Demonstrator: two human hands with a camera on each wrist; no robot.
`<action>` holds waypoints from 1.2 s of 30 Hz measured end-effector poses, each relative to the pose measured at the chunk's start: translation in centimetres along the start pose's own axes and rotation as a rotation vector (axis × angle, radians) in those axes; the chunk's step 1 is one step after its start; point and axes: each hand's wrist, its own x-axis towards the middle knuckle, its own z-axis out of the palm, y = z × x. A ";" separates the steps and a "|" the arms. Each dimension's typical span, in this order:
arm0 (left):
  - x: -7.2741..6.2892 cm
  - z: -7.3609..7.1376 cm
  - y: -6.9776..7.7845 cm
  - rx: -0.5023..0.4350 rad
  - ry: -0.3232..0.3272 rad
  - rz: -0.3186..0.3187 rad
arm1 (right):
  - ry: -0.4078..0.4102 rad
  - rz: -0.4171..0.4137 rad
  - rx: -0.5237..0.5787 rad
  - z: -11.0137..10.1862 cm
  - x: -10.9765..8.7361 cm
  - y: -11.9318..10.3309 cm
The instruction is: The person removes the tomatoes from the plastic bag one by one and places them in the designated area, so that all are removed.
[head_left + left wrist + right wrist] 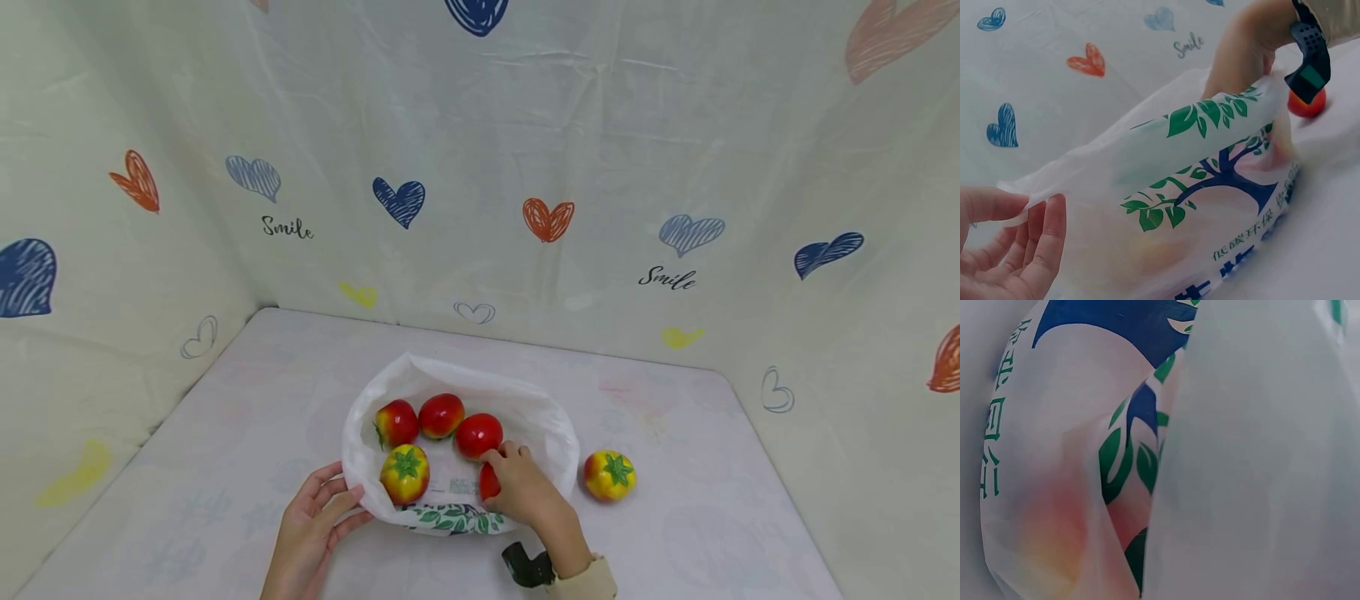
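A white plastic bag with green leaf and blue tree print lies wide-mouthed on the table. My left hand pinches its left rim between thumb and fingers, plain in the left wrist view. Inside the bag, my right hand grips a red tomato, partly covered by the fingers. Several more glossy tomatoes sit in the bag, among them a red one and a yellow-red one with a green star-shaped calyx. Bag film fills the right wrist view and hides the right hand there.
Outside the bag, to its right, another yellow-red tomato stands on the pale table. A dark wrist device is strapped on my right wrist. Behind the table hangs a white curtain printed with hearts.
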 end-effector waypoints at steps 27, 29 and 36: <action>0.0 0.0 0.0 -0.023 -0.023 0.044 | 0.078 -0.036 0.091 -2.5 -1.6 -1.2; 0.0 0.0 0.0 -0.026 -0.026 0.048 | 0.092 -0.041 0.104 -2.7 -1.9 -1.3; 0.0 -0.1 0.0 -0.017 -0.024 0.032 | 0.129 -0.051 0.151 -3.2 -2.7 -1.5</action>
